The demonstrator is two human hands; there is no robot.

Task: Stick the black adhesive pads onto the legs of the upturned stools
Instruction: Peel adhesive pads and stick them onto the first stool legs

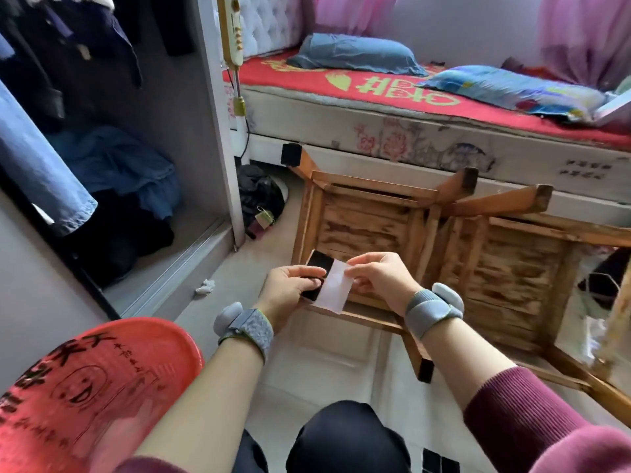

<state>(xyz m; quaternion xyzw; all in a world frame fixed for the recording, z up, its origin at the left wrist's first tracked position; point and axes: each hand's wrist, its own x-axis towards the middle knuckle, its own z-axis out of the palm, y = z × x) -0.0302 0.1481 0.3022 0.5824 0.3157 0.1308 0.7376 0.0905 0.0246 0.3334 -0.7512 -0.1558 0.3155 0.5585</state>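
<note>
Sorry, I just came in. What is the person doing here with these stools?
A person sits before two upturned stools beside a bed. The left hand pinches a black adhesive pad, and the right hand pinches its white backing paper, which is partly peeled away. One far stool leg already carries a black pad. The pad in hand is not yet on any leg.

black pad (pixel 319 264), white backing (pixel 333 291) — red bedspread (pixel 300 75)
</note>
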